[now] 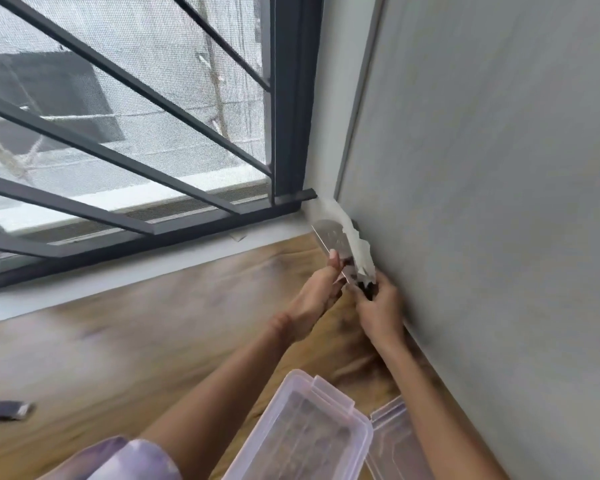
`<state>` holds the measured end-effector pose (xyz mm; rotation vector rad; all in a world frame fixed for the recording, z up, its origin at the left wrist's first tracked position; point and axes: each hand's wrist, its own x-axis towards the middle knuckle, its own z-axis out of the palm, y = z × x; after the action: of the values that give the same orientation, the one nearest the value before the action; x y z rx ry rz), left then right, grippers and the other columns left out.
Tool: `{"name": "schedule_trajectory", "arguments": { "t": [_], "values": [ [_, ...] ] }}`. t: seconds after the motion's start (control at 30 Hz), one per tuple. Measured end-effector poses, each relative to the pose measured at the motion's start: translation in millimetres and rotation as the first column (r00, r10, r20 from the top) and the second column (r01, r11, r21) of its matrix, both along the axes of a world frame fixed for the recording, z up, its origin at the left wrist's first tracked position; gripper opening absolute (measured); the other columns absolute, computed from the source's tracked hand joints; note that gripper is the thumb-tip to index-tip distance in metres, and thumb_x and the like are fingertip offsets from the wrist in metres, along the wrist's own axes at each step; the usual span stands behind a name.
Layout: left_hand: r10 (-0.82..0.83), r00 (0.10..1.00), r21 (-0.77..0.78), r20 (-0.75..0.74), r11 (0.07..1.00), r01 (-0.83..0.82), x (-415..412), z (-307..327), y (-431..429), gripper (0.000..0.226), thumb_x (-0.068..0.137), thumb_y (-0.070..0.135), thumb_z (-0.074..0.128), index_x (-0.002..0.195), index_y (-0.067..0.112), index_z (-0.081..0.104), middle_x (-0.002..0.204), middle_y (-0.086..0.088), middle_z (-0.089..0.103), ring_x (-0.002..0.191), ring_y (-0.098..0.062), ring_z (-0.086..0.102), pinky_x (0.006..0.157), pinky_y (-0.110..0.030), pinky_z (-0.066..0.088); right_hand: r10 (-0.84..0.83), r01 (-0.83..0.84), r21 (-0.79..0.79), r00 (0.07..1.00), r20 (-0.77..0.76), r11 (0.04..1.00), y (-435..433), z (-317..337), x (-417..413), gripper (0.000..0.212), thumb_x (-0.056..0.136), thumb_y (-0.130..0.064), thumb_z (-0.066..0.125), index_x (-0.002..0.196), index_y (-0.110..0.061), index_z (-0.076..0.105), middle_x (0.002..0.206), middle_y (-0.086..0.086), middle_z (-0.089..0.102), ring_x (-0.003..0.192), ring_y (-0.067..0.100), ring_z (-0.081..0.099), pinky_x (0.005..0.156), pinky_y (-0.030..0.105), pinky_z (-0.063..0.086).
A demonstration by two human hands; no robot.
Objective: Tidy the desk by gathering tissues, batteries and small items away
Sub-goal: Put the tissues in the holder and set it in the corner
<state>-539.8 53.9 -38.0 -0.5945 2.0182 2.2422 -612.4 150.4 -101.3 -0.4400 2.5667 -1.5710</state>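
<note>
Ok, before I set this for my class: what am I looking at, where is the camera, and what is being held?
No machine: the grips are a person's bare hands, filmed by one camera worn on the head, looking down. The wooden desk meets a window and a grey wall. On it lies a small dark item; nearest the camera is an open clear box. The left grip pinches a shiny packet; the right grip holds white tissue by the wall.

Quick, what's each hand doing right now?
Left hand: holding the tissue pack.
Right hand: holding the same pack's lower end.
</note>
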Motion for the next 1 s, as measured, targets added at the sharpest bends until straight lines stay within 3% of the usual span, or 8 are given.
{"name": "schedule_trajectory", "arguments": {
  "t": [0.1,0.2,0.33,0.47,0.63,0.77,1.0],
  "values": [
    [0.004,1.000,-0.013,0.023,1.000,-0.004,10,7,0,0.062,0.098,0.046,0.015,0.143,0.006,0.026,0.152,-0.011,0.025,0.140,-0.027,0.026,0.112,-0.036,0.023,-0.010,0.010,0.003,1.000,0.005,1.000,5,8,5,0.050,0.073,-0.024,0.077,0.119,-0.012,0.059,0.110,0.005,0.068,0.101,0.018,0.063,0.089,0.040,0.052],
    [-0.005,0.999,0.008,-0.054,1.000,0.005,30,14,2,0.059,0.097,0.048,0.009,0.146,0.015,0.018,0.153,0.005,0.021,0.141,-0.013,0.020,0.109,-0.024,0.020,-0.033,0.034,-0.028,0.999,0.011,0.999,12,26,21,0.061,0.071,-0.012,0.078,0.126,-0.005,0.053,0.121,0.009,0.063,0.110,0.018,0.060,0.097,0.037,0.048],
    [0.061,0.990,0.008,-0.126,0.998,-0.061,72,30,7,0.058,0.098,0.045,0.009,0.146,0.014,0.020,0.153,0.003,0.022,0.140,-0.012,0.022,0.109,-0.024,0.020,-0.067,0.062,-0.096,0.997,-0.045,0.993,19,53,52,0.071,0.073,-0.008,0.077,0.134,-0.001,0.042,0.134,0.013,0.052,0.123,0.019,0.050,0.104,0.031,0.040],
    [0.133,0.973,0.018,-0.190,0.991,-0.132,130,29,10,0.058,0.097,0.044,0.009,0.144,0.016,0.026,0.151,0.002,0.027,0.135,-0.007,0.026,0.109,-0.023,0.021,-0.046,0.027,-0.142,0.990,-0.133,0.989,22,76,101,0.063,0.077,-0.012,0.074,0.132,-0.005,0.046,0.131,0.008,0.054,0.117,0.010,0.050,0.097,0.020,0.039],
    [0.232,0.948,0.021,-0.217,0.972,-0.233,210,20,13,0.052,0.097,0.044,0.009,0.132,0.022,0.042,0.138,0.010,0.039,0.134,-0.009,0.033,0.113,-0.028,0.024,0.054,-0.083,-0.158,0.982,-0.180,0.984,15,92,176,0.050,0.081,-0.016,0.070,0.127,-0.010,0.050,0.128,0.005,0.056,0.115,0.009,0.051,0.098,0.027,0.043],
    [0.320,0.922,0.064,-0.217,0.947,-0.314,277,18,11,0.048,0.097,0.044,0.009,0.121,0.029,0.048,0.136,0.009,0.042,0.130,-0.006,0.036,0.109,-0.025,0.026,0.125,-0.156,-0.142,0.971,-0.206,0.977,4,93,242,0.041,0.082,-0.013,0.069,0.121,-0.009,0.056,0.120,0.004,0.061,0.109,0.008,0.053,0.096,0.026,0.044],
    [0.508,0.835,0.139,-0.210,0.861,-0.489,403,8,5,0.047,0.095,0.044,0.016,0.113,0.027,0.056,0.127,0.008,0.053,0.126,-0.009,0.044,0.109,-0.027,0.030,0.267,-0.276,-0.185,0.961,-0.071,0.943,-12,80,359,0.031,0.083,-0.012,0.067,0.113,-0.009,0.060,0.109,0.004,0.065,0.104,0.012,0.061,0.094,0.025,0.047]
  ]
}}
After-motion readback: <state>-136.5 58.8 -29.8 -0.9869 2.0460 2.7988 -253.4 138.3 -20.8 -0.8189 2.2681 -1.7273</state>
